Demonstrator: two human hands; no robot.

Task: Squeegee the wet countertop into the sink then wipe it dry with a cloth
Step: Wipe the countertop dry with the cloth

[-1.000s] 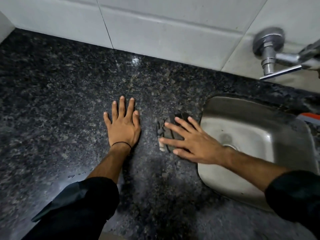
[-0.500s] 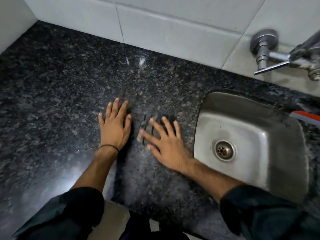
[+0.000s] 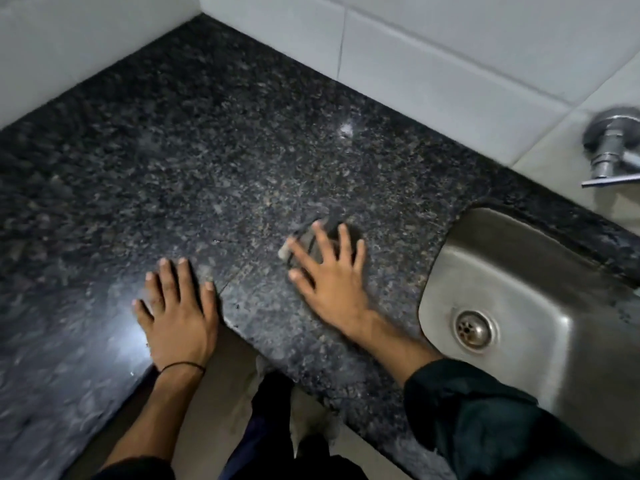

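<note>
The dark speckled granite countertop fills most of the head view and shines with a wet gleam near its front edge. A steel sink is set into it on the right. My right hand lies flat with fingers spread, pressing on a small dark cloth a short way left of the sink. Most of the cloth is hidden under the fingers. My left hand rests flat on the bare counter near the front edge and holds nothing. No squeegee is in view.
A chrome tap sticks out of the white tiled wall above the sink. A side wall closes the counter at the far left. The sink drain is uncovered. Below the counter's front edge I see floor and my legs.
My right hand has slid the cloth left, away from the sink rim. My left hand has drawn back toward the front edge. The view has swung left and down.
</note>
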